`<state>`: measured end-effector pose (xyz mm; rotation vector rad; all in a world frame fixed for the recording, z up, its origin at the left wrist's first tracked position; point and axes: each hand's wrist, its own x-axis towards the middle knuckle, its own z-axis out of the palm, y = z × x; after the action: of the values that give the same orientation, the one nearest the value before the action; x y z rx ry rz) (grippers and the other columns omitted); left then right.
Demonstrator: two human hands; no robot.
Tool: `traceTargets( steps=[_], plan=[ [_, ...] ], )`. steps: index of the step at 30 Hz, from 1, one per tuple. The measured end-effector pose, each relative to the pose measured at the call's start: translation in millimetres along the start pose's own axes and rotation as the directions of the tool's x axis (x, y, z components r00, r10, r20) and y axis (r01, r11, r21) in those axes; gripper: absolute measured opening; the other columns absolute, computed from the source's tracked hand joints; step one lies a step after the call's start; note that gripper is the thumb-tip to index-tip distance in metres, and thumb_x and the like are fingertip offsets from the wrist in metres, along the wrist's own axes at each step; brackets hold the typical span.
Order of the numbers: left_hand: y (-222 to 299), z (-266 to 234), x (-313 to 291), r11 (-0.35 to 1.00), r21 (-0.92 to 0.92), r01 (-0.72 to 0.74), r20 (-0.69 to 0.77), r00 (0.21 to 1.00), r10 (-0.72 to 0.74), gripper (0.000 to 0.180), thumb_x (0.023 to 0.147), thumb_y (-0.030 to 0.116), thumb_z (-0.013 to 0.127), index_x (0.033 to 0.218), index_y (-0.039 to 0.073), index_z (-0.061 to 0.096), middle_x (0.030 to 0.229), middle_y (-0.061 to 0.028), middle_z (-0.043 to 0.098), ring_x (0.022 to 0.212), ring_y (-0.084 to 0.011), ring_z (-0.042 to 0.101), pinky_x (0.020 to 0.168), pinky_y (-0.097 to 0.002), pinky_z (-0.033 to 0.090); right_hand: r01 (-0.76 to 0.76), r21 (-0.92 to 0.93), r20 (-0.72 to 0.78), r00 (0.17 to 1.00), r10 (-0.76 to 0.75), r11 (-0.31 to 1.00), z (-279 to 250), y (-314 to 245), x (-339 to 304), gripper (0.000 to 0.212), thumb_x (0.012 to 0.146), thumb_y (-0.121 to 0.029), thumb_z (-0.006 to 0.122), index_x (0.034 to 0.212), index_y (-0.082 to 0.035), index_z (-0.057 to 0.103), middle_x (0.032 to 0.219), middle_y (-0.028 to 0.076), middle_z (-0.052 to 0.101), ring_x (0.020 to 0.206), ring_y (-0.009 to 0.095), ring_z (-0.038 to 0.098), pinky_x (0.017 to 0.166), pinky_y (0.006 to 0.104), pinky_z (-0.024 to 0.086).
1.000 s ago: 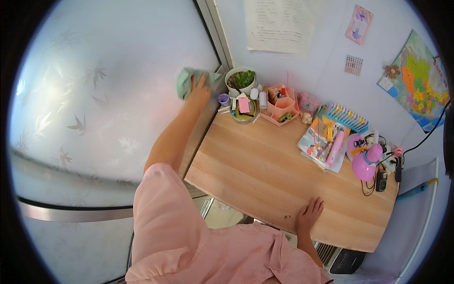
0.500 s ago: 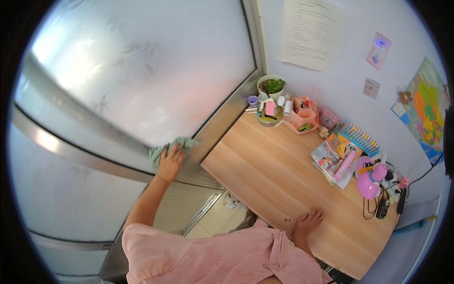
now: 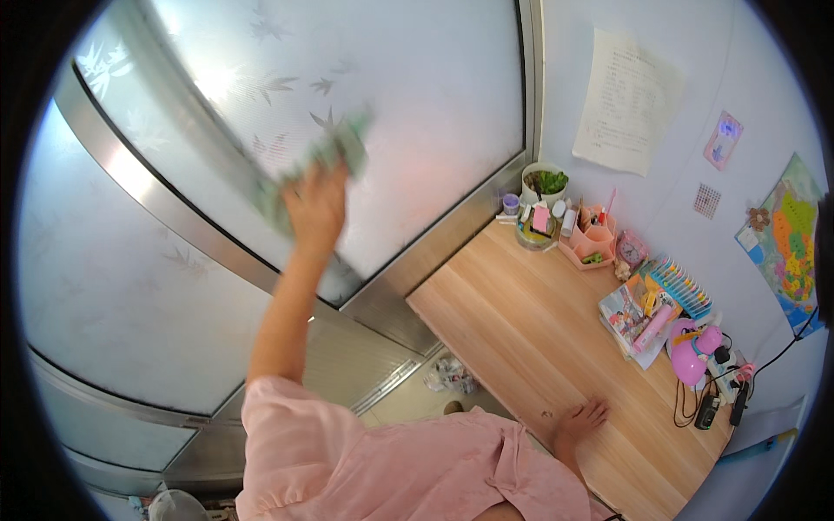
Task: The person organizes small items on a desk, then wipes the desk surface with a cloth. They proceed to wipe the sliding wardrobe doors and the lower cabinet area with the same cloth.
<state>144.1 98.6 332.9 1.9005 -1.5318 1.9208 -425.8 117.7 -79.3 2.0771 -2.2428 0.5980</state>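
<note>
Currently, green cloth [image 3: 352,143]: upper left of centre, bunched at the left hand [image 3: 314,213], in front of a frosted glass panel [image 3: 426,104]; motion-blurred, contact with glass cannot be told.
Left fingers: on the cloth; too blurred to tell whether they close round it.
Right hand [image 3: 582,423]: lower right of centre, palm down on the wooden surface [image 3: 504,313]; fingers spread, nothing held.
White pot [image 3: 528,184]: upper right of centre, at the surface's corner; leafy plant [image 3: 549,181] inside.
Small cup [image 3: 510,205]: just left of the pot; something purple in it.
Round clear container [image 3: 532,243]: below the pot in the frame; pink block [image 3: 541,217] and small pieces on top, lower contents unclear.
Pink organiser [image 3: 575,255]: right of that container; several compartments, slim upright items in the back ones, a green item [image 3: 592,259] in front.
Blue rack [image 3: 685,289]: right part of the frame; row of coloured pieces.
Book stack [image 3: 621,304]: beside the rack, pink tube [image 3: 653,328] on top.
Clear bag [image 3: 450,375]: lower centre, on the floor [image 3: 413,399]; contents too small to tell.
</note>
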Motion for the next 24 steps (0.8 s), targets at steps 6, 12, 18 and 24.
traceTargets(
  steps=[6, 12, 18, 24],
  plan=[
    [53.3, -18.4, -159.9, 0.750, -0.653, 0.107, 0.356, 0.917, 0.179, 0.029, 0.082, 0.013, 0.059, 0.109, 0.005, 0.063, 0.108, -0.0068, 0.063, 0.114, -0.0261, 0.050, 0.087, -0.0466, 0.042, 0.151, 0.097, -0.057, 0.988, -0.146, 0.984, 9.0, -14.1, 10.3, 0.049, 0.088, -0.013, 0.046, 0.135, 0.000, 0.042, 0.144, 0.024, 0.034, 0.135, 0.043, 0.026, 0.111, 0.0552, 0.017],
    [57.1, -57.8, -57.8, -0.838, -0.253, 0.484, 0.922, 0.383, -0.057, 0.031, 0.098, 0.019, 0.049, 0.122, 0.001, 0.057, 0.107, -0.0063, 0.064, 0.107, -0.0247, 0.052, 0.094, -0.0390, 0.041, 0.139, 0.989, -0.091, 0.821, -0.564, 0.043, -91.5, -331.0, 74.4, 0.061, 0.087, -0.007, 0.058, 0.142, -0.002, 0.033, 0.149, 0.015, 0.030, 0.140, 0.029, 0.024, 0.114, 0.0383, 0.019],
    [13.6, -106.1, -7.6, -0.608, -0.651, 0.455, 0.669, 0.723, -0.175, 0.036, 0.098, 0.019, 0.048, 0.130, 0.002, 0.051, 0.133, -0.0086, 0.052, 0.132, -0.0251, 0.037, 0.113, -0.0380, 0.020, -0.411, 0.812, 0.114, 0.808, -0.579, -0.414, -229.8, -495.8, 68.1, 0.061, 0.090, -0.012, 0.060, 0.143, -0.001, 0.032, 0.143, 0.013, 0.038, 0.131, 0.020, 0.035, 0.108, 0.0324, 0.027],
    [-145.0, -120.3, -15.6, 0.907, -0.360, 0.217, -0.053, 0.966, -0.253, 0.042, 0.084, 0.015, 0.064, 0.124, 0.006, 0.056, 0.142, -0.0132, 0.044, 0.138, -0.0373, 0.028, 0.112, -0.0523, 0.010, -0.164, 0.872, 0.036, 0.961, -0.274, -0.461, -258.7, -541.6, 191.0, 0.058, 0.093, -0.023, 0.057, 0.141, 0.000, 0.035, 0.138, 0.011, 0.044, 0.122, 0.019, 0.045, 0.103, 0.0297, 0.034]
  ],
)
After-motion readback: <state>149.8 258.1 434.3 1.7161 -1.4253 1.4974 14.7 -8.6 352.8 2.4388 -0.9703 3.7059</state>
